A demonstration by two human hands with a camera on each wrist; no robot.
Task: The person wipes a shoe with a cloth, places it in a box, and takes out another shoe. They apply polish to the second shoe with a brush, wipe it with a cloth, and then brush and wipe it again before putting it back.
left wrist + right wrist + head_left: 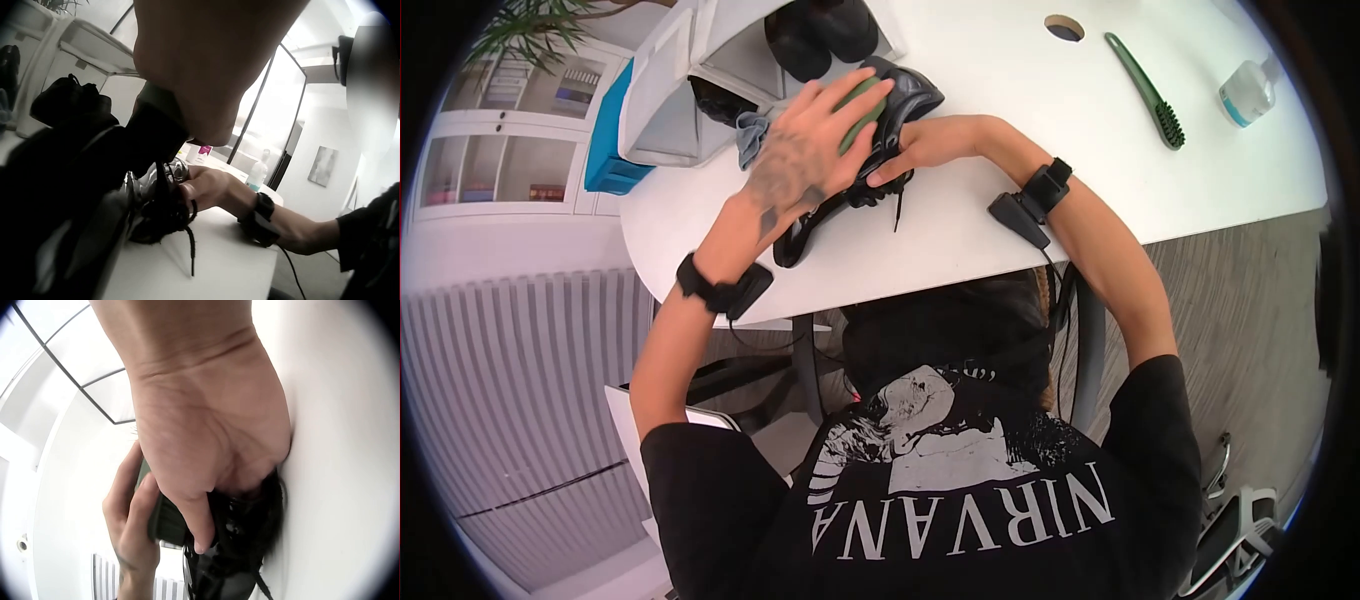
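Note:
A black shoe (912, 92) with a glossy upper and loose laces (897, 208) lies tilted on the white table (900, 262). My left hand (800, 150) grips a green brush (862, 112) and holds it against the shoe's side. In the right wrist view the brush's dark bristles (170, 522) face the shoe, with left fingers (140, 506) along its back. My right hand (930, 142) holds the shoe by its lace side, thumb on the upper and the other fingers partly hidden. Dangling lace ends also show in the left wrist view, below the right hand (209, 186).
A long-handled green brush (1145, 90) and a clear bottle (1248, 93) lie and stand at the right of the table. White storage boxes (662, 100) at the back left hold black shoes (825, 38). A grey-blue cloth (750, 140) lies before them. A round hole (1064, 28) pierces the tabletop.

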